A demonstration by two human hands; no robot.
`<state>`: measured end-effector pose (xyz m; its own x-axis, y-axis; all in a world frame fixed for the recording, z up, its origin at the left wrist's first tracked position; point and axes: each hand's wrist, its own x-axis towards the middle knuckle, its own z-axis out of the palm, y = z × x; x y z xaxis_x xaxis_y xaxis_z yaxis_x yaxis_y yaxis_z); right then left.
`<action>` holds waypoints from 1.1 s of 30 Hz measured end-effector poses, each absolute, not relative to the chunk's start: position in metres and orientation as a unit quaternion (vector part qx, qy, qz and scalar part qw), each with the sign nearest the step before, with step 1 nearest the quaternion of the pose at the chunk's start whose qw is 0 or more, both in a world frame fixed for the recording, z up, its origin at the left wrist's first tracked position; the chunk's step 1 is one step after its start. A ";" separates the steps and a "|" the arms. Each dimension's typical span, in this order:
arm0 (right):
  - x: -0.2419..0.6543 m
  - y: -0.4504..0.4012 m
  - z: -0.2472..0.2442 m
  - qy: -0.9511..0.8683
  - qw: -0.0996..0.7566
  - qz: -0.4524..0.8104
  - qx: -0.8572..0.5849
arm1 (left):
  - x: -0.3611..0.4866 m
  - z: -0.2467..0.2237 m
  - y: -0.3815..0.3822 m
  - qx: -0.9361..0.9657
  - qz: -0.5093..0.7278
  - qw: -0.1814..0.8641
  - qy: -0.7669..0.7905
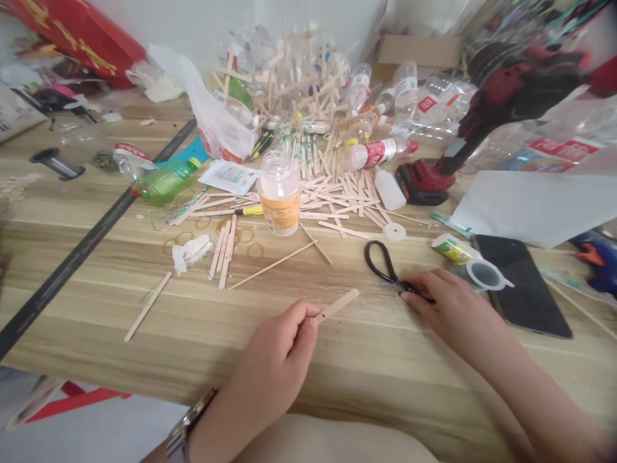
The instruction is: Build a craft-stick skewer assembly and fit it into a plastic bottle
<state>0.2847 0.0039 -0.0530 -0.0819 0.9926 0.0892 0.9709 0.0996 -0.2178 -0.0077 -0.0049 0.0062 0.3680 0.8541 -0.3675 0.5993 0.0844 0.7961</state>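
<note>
**One craft stick (341, 304) in the left hand (277, 354), scissors (396, 283) in the right hand (456, 305)**

The stick stands out above the bench (366, 379), toward its near edge, a small dark spot showing beside the fingers. The left grip is narrow, thumb and fingers pinching the stick's end; the right grip holds one black handle of the scissors, the other loop pointing toward the far edge. Just beside the right hand are a small cup (482, 275) and a smartphone (527, 289), toward the bench's right edge. Farther in stands an orange-labelled jar (280, 209), with loose craft sticks (344, 196) around it; beyond, a cordless power tool (427, 180).
</note>
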 end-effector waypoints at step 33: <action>0.195 0.002 -0.003 -0.859 0.177 -0.118 -0.465 | -0.009 0.013 0.017 0.587 0.092 0.603 0.532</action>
